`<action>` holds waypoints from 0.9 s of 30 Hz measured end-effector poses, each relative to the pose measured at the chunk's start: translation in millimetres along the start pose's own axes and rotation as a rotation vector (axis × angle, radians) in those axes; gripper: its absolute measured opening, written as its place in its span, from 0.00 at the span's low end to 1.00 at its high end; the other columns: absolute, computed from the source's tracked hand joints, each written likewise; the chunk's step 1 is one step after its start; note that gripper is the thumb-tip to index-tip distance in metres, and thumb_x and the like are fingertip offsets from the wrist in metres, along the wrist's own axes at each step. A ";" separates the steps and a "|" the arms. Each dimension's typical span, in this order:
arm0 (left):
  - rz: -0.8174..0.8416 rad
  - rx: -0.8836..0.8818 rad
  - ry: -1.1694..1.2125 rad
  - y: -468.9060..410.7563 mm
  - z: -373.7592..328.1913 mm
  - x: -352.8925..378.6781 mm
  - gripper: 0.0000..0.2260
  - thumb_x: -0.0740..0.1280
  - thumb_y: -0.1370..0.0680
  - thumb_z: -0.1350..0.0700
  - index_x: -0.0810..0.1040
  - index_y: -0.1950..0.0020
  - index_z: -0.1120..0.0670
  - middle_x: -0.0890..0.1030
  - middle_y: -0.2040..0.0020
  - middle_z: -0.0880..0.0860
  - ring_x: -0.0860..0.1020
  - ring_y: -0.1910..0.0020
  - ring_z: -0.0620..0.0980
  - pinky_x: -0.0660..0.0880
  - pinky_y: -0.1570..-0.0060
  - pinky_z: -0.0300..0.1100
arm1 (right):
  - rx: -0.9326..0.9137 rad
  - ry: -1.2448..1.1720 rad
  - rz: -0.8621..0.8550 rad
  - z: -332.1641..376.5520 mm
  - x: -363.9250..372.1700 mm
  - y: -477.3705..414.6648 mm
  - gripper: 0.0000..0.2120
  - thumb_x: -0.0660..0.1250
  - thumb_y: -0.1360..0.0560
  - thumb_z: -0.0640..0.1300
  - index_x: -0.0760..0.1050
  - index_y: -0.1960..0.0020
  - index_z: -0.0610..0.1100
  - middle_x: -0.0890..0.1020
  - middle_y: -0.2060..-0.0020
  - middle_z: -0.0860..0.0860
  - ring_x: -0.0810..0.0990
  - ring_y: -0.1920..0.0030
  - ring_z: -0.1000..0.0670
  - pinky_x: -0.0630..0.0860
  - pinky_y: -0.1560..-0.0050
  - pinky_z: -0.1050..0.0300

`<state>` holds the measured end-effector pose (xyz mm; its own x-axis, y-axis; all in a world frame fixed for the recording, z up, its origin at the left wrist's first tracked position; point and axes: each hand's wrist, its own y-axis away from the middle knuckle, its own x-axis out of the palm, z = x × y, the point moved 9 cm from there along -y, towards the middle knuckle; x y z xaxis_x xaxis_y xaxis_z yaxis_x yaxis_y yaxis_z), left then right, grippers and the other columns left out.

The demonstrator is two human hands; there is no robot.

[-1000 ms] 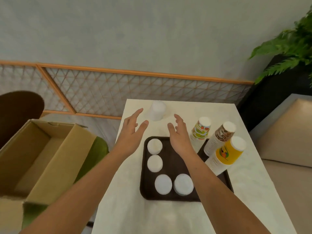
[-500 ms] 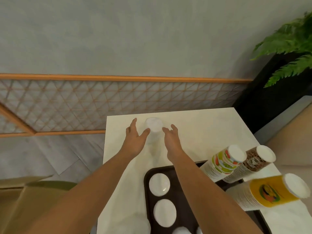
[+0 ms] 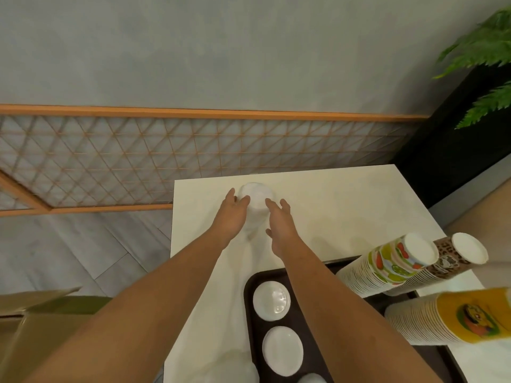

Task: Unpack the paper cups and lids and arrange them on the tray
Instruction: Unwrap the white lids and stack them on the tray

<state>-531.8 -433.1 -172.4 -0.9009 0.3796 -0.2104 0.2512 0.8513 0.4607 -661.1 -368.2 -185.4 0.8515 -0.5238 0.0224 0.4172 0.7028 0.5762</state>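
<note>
Both hands flank the wrapped lid stack point(image 3: 255, 196) at the far end of the table point(image 3: 345, 200).
Left hand point(image 3: 231, 215) and right hand point(image 3: 279, 226) are spread, fingers near-straight, tips against the stack's sides; can't tell if there is a firm hold. Behind the hands, toward the person: dark tray point(image 3: 249, 297) carrying flat white lids point(image 3: 271, 300). Right of the hands, three printed cup stacks point(image 3: 387, 268) lean at the tray's far edge. Cardboard box point(image 3: 41, 333) low on the left.

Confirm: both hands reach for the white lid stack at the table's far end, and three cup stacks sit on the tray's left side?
Not quite. The head view shows the cup stacks on the tray's right side, not left. The left hand and right hand do reach for the white lid stack at the table's far end.
</note>
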 end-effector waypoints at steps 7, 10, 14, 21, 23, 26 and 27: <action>-0.088 0.039 -0.019 26.6 1.3 -7.7 0.30 0.58 0.25 0.42 0.74 0.25 0.52 0.74 0.28 0.55 0.78 0.37 0.56 0.76 0.33 0.57 | -0.063 -0.009 0.037 2.2 -6.6 30.5 0.30 0.68 0.18 0.46 0.62 0.19 0.52 0.72 0.27 0.51 0.73 0.32 0.46 0.74 0.32 0.44; -0.171 0.154 -0.024 64.5 -25.3 -10.7 0.20 0.60 0.16 0.49 0.74 0.24 0.52 0.72 0.29 0.52 0.75 0.35 0.53 0.75 0.34 0.51 | -0.125 -0.102 -0.036 6.1 -21.7 60.9 0.29 0.68 0.18 0.43 0.63 0.21 0.53 0.75 0.34 0.53 0.77 0.35 0.47 0.77 0.33 0.43; -0.238 0.263 -0.033 122.2 -49.8 -6.9 0.21 0.62 0.17 0.43 0.76 0.26 0.49 0.72 0.31 0.49 0.75 0.34 0.52 0.74 0.36 0.47 | -0.166 -0.325 -0.061 10.9 -45.6 112.2 0.25 0.69 0.18 0.43 0.68 0.23 0.49 0.79 0.35 0.49 0.82 0.39 0.47 0.81 0.39 0.49; -0.322 0.260 0.064 219.3 -71.6 8.5 0.16 0.69 0.21 0.41 0.79 0.34 0.41 0.67 0.37 0.47 0.67 0.32 0.51 0.71 0.36 0.47 | -0.203 -0.404 0.091 21.4 -80.0 204.2 0.13 0.68 0.18 0.44 0.80 0.35 0.45 0.85 0.41 0.44 0.81 0.49 0.46 0.79 0.48 0.51; -0.311 0.205 0.158 240.9 -69.2 17.5 0.11 0.69 0.21 0.41 0.79 0.39 0.37 0.65 0.36 0.48 0.68 0.32 0.53 0.73 0.36 0.48 | -0.187 -0.420 0.118 18.2 -88.9 226.5 0.15 0.69 0.19 0.44 0.77 0.33 0.45 0.84 0.44 0.44 0.80 0.52 0.47 0.79 0.49 0.53; -0.308 0.095 0.271 278.4 -60.8 27.8 0.17 0.72 0.29 0.33 0.77 0.44 0.35 0.65 0.33 0.49 0.71 0.34 0.55 0.76 0.35 0.53 | -0.232 -0.348 0.161 21.6 -107.7 258.7 0.17 0.70 0.19 0.46 0.74 0.31 0.47 0.82 0.49 0.45 0.80 0.56 0.49 0.80 0.48 0.53; -0.270 0.061 0.336 290.2 -56.5 35.1 0.23 0.72 0.33 0.30 0.78 0.41 0.36 0.67 0.31 0.50 0.73 0.34 0.55 0.76 0.34 0.54 | -0.264 -0.290 0.183 25.0 -114.8 270.5 0.18 0.71 0.19 0.47 0.74 0.31 0.49 0.81 0.50 0.46 0.80 0.56 0.50 0.80 0.47 0.53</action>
<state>-510.5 -193.2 2.7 -0.9998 0.0098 -0.0194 0.0018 0.9277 0.3733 -654.0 -130.0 -11.7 0.8104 -0.4664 0.3547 0.3669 0.8758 0.3136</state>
